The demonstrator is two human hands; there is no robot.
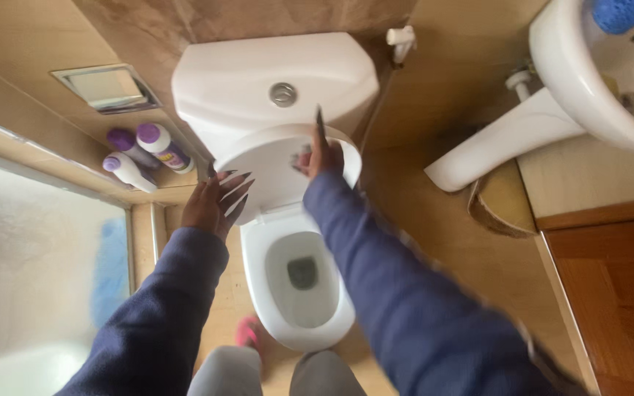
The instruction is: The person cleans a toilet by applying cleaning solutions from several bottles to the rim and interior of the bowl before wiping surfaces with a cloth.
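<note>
1. Position: the toilet lid stands raised, leaning back toward the cistern, above the open toilet bowl.
2. Right hand: it rests against the upper edge of the lid, one finger extended upward over the rim. The frame is blurred here, so whether the fingers clasp the edge or only press against it cannot be told.
3. Left hand: released, fingers spread and long nails pointing toward the left edge of the lid. It is just beside the lid and holds nothing.
4. Handling, judged from appearance: the lid looks like a stiff, light plastic shell with a smooth, glossy face. It should pivot on its rear hinge rather than lift free, and the glossy face may be slippery under the fingers.
5. Hold point, as a judgement: the front rim, farthest from the hinge, gives the best leverage. A grip with fingertips over the rim suits it better than flat pressure on the face.
6. Surroundings: three bottles with purple caps stand on the floor to the left of the cistern. A washbasin on a pedestal is at upper right.
</note>
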